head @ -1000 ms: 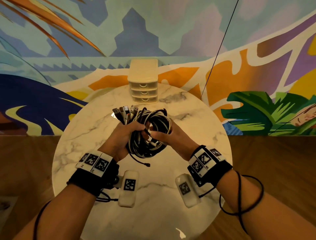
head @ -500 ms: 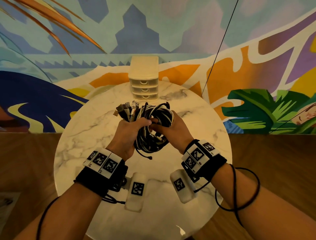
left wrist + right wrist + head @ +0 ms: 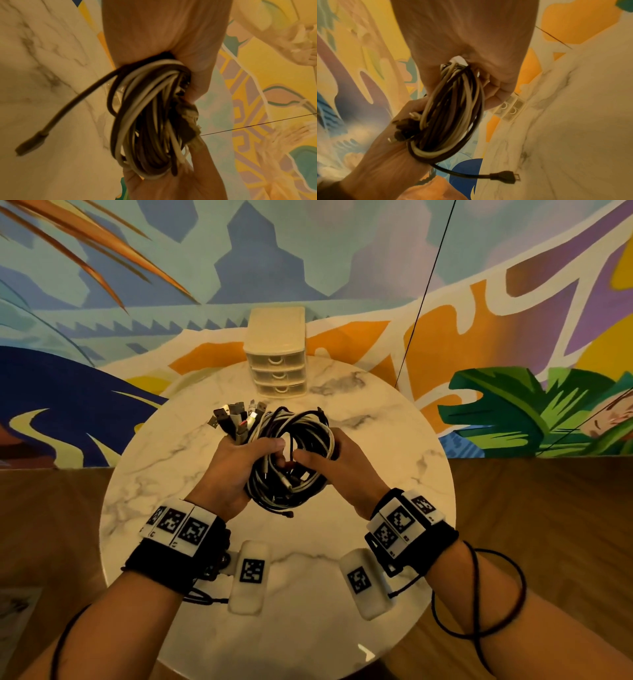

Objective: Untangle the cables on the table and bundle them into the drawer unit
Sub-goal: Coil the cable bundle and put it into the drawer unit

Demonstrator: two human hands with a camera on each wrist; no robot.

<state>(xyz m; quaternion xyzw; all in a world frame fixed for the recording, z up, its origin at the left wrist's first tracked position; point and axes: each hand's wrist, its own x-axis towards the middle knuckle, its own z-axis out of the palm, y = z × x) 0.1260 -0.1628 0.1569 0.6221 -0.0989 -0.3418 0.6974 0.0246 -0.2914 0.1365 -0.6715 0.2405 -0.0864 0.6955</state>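
A coiled bundle of black and white cables is held above the round marble table. My left hand grips the coil's left side, with several USB plugs fanning out above its fingers. My right hand grips the coil's right side, thumb over the loops. In the left wrist view the cable coil fills the middle, and one loose black plug hangs free. The right wrist view shows the same cable coil and a dangling black plug. The cream drawer unit stands at the table's far edge, all three drawers closed.
A painted mural wall rises right behind the table. A thin black cord runs slantwise down the wall to the table's far right edge. Wooden floor shows on both sides of the table.
Both hands have carried the cable coil a little farther from me, toward the drawer unit. The grip on the coil looks the same.
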